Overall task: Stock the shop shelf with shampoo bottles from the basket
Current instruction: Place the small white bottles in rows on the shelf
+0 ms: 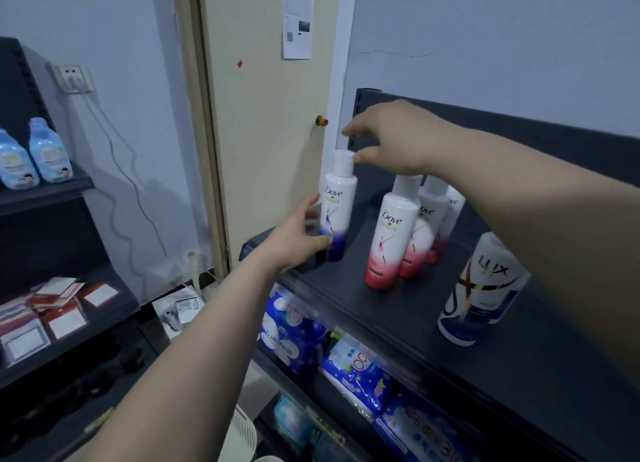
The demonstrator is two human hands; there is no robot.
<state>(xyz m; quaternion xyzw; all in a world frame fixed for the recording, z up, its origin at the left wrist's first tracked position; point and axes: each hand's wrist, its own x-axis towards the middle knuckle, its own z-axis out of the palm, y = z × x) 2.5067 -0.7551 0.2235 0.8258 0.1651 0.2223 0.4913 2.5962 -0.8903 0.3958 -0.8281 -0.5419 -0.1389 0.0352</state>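
The white, blue-based Dove bottle (pixel 337 207) stands upright at the left end of the dark shelf (pixel 398 316), its lower part gripped by the left hand (pixel 298 239), its cap touched by the thumb of the right hand (pixel 384 139). Just right of it, pink-based Dove bottles (pixel 391 233) stand upright in a close row running back, and a white and dark-blue Lux bottle (pixel 481 288) stands apart, nearer the front edge
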